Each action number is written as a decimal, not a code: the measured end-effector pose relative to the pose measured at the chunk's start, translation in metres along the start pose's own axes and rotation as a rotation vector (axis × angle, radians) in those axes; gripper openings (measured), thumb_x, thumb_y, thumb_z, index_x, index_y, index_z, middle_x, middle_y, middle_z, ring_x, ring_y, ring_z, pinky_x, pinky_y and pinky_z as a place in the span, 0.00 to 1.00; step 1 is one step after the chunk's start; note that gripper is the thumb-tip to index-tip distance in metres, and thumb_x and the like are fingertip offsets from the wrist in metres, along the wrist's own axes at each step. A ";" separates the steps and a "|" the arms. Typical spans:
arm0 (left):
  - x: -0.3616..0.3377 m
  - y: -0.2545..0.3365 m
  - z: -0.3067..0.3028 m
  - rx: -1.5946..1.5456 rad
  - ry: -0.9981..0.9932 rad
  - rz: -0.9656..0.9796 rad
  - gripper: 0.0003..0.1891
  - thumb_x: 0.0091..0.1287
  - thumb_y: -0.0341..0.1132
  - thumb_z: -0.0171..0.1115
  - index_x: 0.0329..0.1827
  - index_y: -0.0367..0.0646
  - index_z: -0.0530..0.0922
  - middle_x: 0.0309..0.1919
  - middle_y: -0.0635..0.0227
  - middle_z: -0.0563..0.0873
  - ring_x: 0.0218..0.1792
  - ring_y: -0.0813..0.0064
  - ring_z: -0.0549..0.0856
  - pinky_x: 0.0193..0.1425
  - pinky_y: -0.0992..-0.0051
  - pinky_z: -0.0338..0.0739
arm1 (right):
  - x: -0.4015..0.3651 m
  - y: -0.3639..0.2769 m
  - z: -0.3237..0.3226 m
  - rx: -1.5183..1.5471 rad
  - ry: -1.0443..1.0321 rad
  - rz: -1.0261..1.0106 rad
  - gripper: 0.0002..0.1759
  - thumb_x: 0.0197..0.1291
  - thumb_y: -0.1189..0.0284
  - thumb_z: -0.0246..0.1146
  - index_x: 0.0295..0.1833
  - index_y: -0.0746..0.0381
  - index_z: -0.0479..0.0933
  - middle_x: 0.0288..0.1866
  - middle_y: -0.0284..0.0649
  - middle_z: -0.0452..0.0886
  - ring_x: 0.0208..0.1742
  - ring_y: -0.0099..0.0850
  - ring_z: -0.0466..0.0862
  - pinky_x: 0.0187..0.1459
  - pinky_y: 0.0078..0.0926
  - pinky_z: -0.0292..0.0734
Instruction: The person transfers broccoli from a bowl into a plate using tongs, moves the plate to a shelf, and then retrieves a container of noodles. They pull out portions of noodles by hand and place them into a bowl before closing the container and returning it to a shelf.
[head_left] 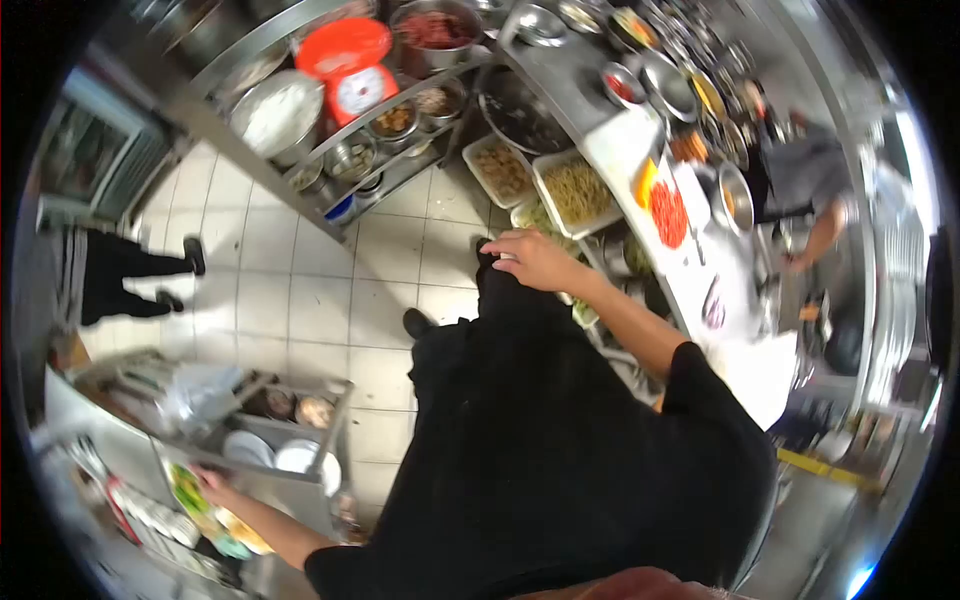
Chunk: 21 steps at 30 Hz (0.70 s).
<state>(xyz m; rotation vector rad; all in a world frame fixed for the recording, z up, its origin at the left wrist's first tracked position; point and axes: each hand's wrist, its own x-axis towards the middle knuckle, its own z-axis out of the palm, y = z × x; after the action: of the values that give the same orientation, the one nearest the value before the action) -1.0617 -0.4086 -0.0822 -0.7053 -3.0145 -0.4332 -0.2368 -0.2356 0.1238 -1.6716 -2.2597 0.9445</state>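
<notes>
My right hand hangs above the floor beside the right-hand counter, its fingers curled together around a small white thing that I cannot make out. Below and beyond it are a white tub of noodles and a tub of light brown pieces. At the lower left my left hand is at the edge of some green vegetables on another counter. Its fingers are small and blurred, so their grip cannot be told.
Chopped red food lies on the right counter, near several metal bowls. A red scale stands on the upper-left shelf. One person's dark-clad legs show at left; another person's forearm shows at right.
</notes>
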 end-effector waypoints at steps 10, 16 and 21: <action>-0.063 0.104 0.099 -0.872 -0.451 0.078 0.19 0.64 0.42 0.43 0.44 0.33 0.73 0.41 0.50 0.79 0.43 0.60 0.79 0.48 0.63 0.74 | -0.050 0.046 0.022 0.010 0.303 0.214 0.12 0.51 0.70 0.60 0.43 0.59 0.79 0.35 0.44 0.81 0.39 0.41 0.80 0.43 0.38 0.74; -0.389 0.344 0.070 -0.823 -1.824 0.226 0.25 0.67 0.44 0.47 0.65 0.44 0.60 0.50 0.58 0.78 0.48 0.66 0.79 0.52 0.67 0.73 | -0.113 0.203 -0.090 -0.015 1.003 0.731 0.11 0.51 0.76 0.56 0.40 0.61 0.80 0.34 0.43 0.83 0.34 0.33 0.82 0.38 0.29 0.76; -0.465 0.409 0.081 -0.506 -1.777 0.640 0.24 0.66 0.43 0.52 0.63 0.43 0.64 0.47 0.62 0.80 0.42 0.73 0.82 0.42 0.76 0.74 | -0.256 0.410 -0.169 -0.108 1.524 1.143 0.14 0.47 0.65 0.59 0.37 0.60 0.82 0.32 0.48 0.82 0.38 0.44 0.82 0.42 0.36 0.75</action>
<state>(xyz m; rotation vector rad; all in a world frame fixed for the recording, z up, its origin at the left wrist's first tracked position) -0.4618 -0.2365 -0.0886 -3.4755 -3.1962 -0.7894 0.2629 -0.3352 0.0754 -2.3319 -0.3137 -0.4479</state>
